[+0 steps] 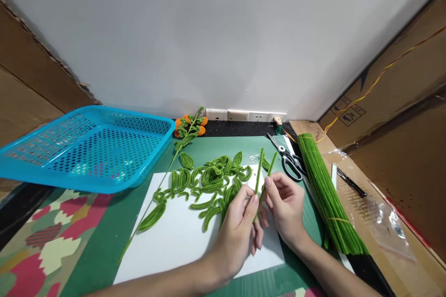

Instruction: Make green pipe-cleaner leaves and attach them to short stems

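Observation:
Two green pipe cleaner lengths stand up between my hands. My left hand [240, 225] pinches one green pipe cleaner [259, 169] between thumb and forefinger. In my right hand [285, 199], thumb and fingers are closed on the other pipe cleaner [272, 163]; the lower ends cross near my fingers and are partly hidden. Beneath and beyond my left hand, a pile of bent green pipe cleaner leaves [212, 176] lies on a white sheet [167, 250]. A long green stem with leaves and orange blossoms [202, 131] rests along the sheet's left side.
A blue plastic basket [153, 181] stands at the left. Black-handled scissors [292, 167] lie beyond my right hand, beside a tied bundle of green pipe cleaners [324, 195]. Farther right are a black pen-like tool [351, 182], a clear bag [390, 227] and cardboard [400, 130].

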Motion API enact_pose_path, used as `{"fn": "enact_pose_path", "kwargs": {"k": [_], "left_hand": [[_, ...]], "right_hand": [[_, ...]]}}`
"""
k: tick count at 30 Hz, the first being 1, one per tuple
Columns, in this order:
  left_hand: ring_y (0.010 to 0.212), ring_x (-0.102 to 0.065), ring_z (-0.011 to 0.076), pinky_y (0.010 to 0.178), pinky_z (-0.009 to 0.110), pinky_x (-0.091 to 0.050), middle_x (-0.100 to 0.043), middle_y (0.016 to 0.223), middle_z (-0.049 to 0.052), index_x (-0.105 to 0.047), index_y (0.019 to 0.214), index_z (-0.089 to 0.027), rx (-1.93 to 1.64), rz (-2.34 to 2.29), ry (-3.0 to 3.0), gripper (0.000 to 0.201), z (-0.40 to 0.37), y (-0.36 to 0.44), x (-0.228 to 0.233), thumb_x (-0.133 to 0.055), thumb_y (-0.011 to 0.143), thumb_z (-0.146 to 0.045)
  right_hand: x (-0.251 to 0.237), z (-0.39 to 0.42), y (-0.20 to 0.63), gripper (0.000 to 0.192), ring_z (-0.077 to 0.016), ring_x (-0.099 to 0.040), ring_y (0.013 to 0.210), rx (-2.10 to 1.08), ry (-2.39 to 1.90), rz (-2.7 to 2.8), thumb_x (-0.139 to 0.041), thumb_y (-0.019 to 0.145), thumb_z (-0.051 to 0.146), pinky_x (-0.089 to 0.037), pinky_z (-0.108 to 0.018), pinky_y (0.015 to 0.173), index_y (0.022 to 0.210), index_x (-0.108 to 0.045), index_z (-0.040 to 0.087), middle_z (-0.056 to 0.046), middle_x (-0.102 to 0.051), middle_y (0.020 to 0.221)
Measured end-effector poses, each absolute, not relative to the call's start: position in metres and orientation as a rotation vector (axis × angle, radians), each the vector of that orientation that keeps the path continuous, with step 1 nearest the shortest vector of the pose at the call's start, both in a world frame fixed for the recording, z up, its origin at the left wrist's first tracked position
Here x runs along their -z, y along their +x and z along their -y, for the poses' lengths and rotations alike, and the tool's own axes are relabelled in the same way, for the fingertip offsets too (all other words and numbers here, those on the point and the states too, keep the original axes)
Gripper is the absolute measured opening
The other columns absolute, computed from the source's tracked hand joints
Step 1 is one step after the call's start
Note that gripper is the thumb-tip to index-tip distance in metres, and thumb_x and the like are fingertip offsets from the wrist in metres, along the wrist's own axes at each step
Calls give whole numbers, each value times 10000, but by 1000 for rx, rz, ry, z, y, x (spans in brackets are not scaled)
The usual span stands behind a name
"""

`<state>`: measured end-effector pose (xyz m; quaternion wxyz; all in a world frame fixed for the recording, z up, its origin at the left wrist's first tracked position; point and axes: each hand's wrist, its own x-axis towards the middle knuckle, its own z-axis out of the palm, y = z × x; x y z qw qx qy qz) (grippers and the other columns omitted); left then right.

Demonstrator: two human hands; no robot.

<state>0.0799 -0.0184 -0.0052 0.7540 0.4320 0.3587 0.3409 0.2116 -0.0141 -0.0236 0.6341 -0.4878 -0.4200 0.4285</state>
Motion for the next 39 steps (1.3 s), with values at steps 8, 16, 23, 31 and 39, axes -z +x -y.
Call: {"fn": "enact_pose_path", "kwargs": {"k": [8,16,23,31,39], "left_hand": [[385,-559,76,315,149,-364,-598,763,-67,-404,924,-239,-816,-846,891,423,16,81,2,-557,1022,-621],[365,-589,111,303,184,-424,-641,736,-41,-463,1013,-230,-896,-895,841,417,16,79,5,-464,1049,-645],[413,-637,92,316,179,-431,-677,1010,5,-446,991,-226,-895,-813,855,392,15,80,4,-509,1048,-609],[409,-418,38,358,127,-302,-525,699,-75,-495,1033,-225,-794,-733,913,349,17,80,5,-530,1062,-571],[557,-205,69,459,159,-176,-250,672,-90,-465,913,-211,-695,-636,875,410,19,77,13,-531,1063,-587]], "right_hand": [[16,15,220,276,-103,-558,400,-764,-1084,981,-703,1020,349,-444,-204,416,807,-616,196,51,-595,540],[8,17,221,283,-103,-571,383,-655,-1062,925,-721,1004,343,-446,-215,381,792,-591,208,31,-653,645],[9,17,224,288,-109,-561,420,-612,-1098,987,-697,1020,352,-455,-225,438,791,-602,205,47,-601,579],[23,26,221,239,-93,-503,471,-686,-1127,1175,-666,1034,270,-406,-217,478,813,-608,202,54,-555,581],[24,26,222,136,-102,-521,492,-647,-1170,1206,-667,1023,268,-426,-227,495,906,-648,202,47,-586,619]]}}
